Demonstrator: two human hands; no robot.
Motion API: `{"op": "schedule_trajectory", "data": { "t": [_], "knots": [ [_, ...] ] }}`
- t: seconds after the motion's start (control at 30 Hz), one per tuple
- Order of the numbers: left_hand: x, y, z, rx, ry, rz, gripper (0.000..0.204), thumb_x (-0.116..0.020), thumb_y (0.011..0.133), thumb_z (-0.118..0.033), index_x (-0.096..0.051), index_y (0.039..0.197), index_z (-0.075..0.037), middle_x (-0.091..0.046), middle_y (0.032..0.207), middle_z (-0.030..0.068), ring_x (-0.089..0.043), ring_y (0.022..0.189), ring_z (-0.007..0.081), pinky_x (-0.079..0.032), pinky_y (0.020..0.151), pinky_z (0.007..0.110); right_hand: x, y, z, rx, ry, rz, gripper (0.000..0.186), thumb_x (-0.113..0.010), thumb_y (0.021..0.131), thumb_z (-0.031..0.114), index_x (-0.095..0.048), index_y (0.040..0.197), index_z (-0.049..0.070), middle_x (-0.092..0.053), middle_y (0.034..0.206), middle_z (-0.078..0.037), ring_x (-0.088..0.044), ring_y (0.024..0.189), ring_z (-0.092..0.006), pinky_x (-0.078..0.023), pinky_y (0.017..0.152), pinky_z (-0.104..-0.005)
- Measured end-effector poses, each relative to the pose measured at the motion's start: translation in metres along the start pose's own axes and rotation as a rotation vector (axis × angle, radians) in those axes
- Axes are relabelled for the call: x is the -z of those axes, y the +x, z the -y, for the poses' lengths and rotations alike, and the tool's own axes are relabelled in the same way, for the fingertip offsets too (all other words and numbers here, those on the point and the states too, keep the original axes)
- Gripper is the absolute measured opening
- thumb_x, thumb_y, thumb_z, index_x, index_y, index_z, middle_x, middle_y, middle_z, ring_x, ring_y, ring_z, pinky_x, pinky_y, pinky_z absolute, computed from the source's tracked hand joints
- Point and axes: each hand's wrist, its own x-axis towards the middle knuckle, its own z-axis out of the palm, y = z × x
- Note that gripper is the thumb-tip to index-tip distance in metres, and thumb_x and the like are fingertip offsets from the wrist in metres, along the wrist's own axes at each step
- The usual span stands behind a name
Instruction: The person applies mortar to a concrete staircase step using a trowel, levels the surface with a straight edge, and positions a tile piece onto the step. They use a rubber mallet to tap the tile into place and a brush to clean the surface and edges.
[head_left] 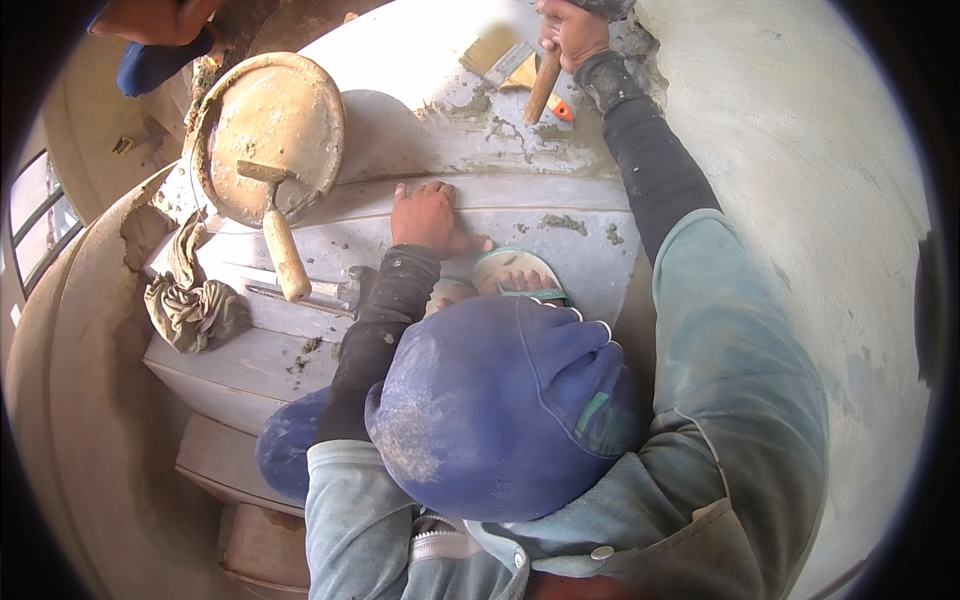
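My left hand (428, 218) lies flat on the grey tiled step (560, 195), its thumb stretched toward my sandalled foot (520, 275). At the top right my right hand (578, 38) is closed round the wooden handle of a mallet (543, 88). The mallet's dark head is cut off by the picture's top edge. Just left of that handle, a paintbrush (518, 72) with a yellow, orange-tipped handle rests on the mortar-smeared upper step. A trowel (285, 250) with a wooden handle lies across a round, mortar-coated tan bucket (270, 120).
A crumpled cloth (195, 312) lies at the step's left end, near a grey metal tool (310, 290). Curved plaster walls (800, 160) flank the stairs. Lower steps (225, 455) descend at lower left. Another person's arm and blue-clad knee (160, 65) show at top left.
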Motion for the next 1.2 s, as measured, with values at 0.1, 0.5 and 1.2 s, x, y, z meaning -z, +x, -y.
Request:
{"op": "schedule_trajectory", "data": {
  "t": [0.1,0.5,1.2],
  "knots": [
    [-0.003,0.002,0.001,0.069,-0.105,-0.016,0.096,-0.077,0.059,-0.079,-0.068,0.115,-0.002,-0.070,0.117,0.0121,-0.065,0.117,0.0267,-0.037,0.113,0.048,-0.046,-0.052,-0.047,-0.209,-0.006,-0.215,0.022,-0.062,0.092,0.010,-0.054,0.072,0.012,-0.034,0.056,0.005,-0.033,0.047,-0.0096,-0.033,0.047,-0.0306],
    [-0.004,0.015,0.006,-0.025,-0.043,-0.001,0.091,-0.073,0.061,-0.082,-0.071,0.097,0.001,-0.072,0.100,0.0182,-0.068,0.100,0.0338,-0.048,0.093,0.045,-0.030,-0.036,-0.048,-0.146,0.216,-0.191,0.025,-0.063,0.092,0.012,-0.049,0.071,0.013,-0.033,0.057,0.005,-0.034,0.047,-0.0100,-0.033,0.048,-0.0313],
    [-0.011,0.014,0.006,-0.027,-0.091,-0.049,0.088,-0.070,0.067,-0.080,-0.070,0.098,0.003,-0.071,0.101,0.0215,-0.067,0.103,0.0359,-0.049,0.092,0.046,-0.025,-0.034,-0.027,-0.203,0.154,-0.167,0.030,-0.060,0.095,0.016,-0.045,0.069,0.015,-0.032,0.057,0.006,-0.032,0.047,-0.0099,-0.032,0.049,-0.0303]
  ]
}}
